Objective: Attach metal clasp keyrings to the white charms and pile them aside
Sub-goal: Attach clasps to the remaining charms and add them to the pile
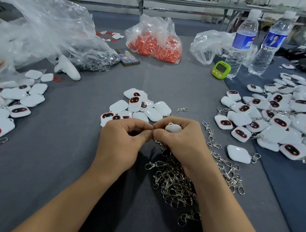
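Note:
My right hand (179, 139) grips a white charm (173, 127) over the middle of the grey table, and its fingertips meet those of my left hand (125, 139). Between both hands' fingertips a metal clasp keyring (153, 132) is pinched, mostly hidden. Under my right wrist lies a heap of loose metal keyrings (177, 182). Just beyond my hands sits a small pile of bare white charms (140, 107). A large pile of charms with keyrings attached (284, 120) spreads at the right.
Another pile of white charms (4, 107) lies at the left. Behind it are clear plastic bags (44, 28), a white controller (67, 68) and a phone (128, 57). A bag of red parts (156, 44), a green timer (220, 70) and two water bottles (241, 44) stand at the back.

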### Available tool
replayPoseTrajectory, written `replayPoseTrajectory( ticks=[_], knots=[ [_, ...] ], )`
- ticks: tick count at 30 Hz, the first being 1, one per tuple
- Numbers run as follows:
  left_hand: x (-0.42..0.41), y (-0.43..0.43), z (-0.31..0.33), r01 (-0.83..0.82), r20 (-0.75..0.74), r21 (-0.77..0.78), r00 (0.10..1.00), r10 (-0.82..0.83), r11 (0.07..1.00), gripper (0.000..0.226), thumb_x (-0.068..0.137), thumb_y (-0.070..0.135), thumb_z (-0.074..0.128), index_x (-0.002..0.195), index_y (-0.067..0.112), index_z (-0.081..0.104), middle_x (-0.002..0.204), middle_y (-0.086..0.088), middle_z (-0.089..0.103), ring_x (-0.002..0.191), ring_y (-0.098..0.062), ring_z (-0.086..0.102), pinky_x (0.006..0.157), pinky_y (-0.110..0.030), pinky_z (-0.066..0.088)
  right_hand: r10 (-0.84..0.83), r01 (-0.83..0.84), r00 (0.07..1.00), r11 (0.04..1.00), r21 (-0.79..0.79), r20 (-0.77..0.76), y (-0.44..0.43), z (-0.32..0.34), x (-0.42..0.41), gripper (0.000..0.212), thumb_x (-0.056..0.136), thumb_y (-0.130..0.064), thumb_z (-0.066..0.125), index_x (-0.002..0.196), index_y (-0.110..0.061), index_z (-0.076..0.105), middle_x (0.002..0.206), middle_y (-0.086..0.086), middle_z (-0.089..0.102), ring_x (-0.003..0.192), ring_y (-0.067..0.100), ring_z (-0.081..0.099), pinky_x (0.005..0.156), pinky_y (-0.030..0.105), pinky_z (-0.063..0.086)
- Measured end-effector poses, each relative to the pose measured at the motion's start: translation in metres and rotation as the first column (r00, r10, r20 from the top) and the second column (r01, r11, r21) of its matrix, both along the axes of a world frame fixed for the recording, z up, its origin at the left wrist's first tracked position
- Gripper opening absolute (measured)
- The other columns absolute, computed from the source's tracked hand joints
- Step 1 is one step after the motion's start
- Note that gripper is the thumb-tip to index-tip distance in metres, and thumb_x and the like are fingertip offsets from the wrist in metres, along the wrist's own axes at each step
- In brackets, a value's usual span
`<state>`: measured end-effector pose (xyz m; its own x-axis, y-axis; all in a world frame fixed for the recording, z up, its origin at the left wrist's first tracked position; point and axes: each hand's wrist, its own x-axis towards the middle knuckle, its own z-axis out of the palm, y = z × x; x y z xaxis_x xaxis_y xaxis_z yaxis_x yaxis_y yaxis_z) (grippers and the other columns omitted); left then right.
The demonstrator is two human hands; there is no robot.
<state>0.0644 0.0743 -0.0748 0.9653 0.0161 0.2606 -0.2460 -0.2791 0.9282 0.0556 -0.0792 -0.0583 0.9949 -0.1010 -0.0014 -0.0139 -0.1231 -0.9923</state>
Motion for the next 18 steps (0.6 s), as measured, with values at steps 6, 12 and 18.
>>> replayPoseTrajectory(
  ticks=[6,12,18],
  knots=[
    [0.0013,0.0018,0.0009,-0.045,0.006,0.026,0.999,0.045,0.999,0.023,0.079,0.009,0.084,0.085,0.031,0.079,0.081,0.018,0.077,0.080,-0.001,0.074,0.077,-0.021,0.059,-0.092,0.100,0.995,0.977,-0.188,0.049,0.0049,-0.0061,0.0021,0.010,0.074,-0.021,0.079,0.071,-0.031,0.077,0.055,-0.007,0.065,0.049,0.004,0.052,0.048,0.020,0.042],
    [0.0004,-0.0007,0.0033,0.035,-0.009,-0.015,0.999,-0.035,0.999,0.026,0.081,0.016,0.082,0.083,0.042,0.079,0.080,0.016,0.077,0.077,-0.002,0.074,0.070,-0.013,0.055,-0.112,0.112,0.992,0.994,-0.008,0.058,0.0024,-0.0031,0.0030,0.007,0.067,-0.020,0.076,0.073,-0.024,0.079,0.066,0.006,0.072,0.058,0.013,0.059,0.059,0.038,0.052],
    [-0.0011,-0.0023,0.0055,0.031,0.003,-0.015,1.000,-0.031,0.999,0.016,0.073,0.031,0.077,0.081,0.045,0.078,0.076,0.015,0.077,0.075,-0.005,0.074,0.073,-0.027,0.059,-0.123,0.130,0.988,0.989,-0.069,0.098,0.0032,-0.0038,0.0029,0.006,0.071,-0.024,0.076,0.073,-0.028,0.079,0.065,0.001,0.072,0.059,0.011,0.059,0.060,0.038,0.054]
  ],
)
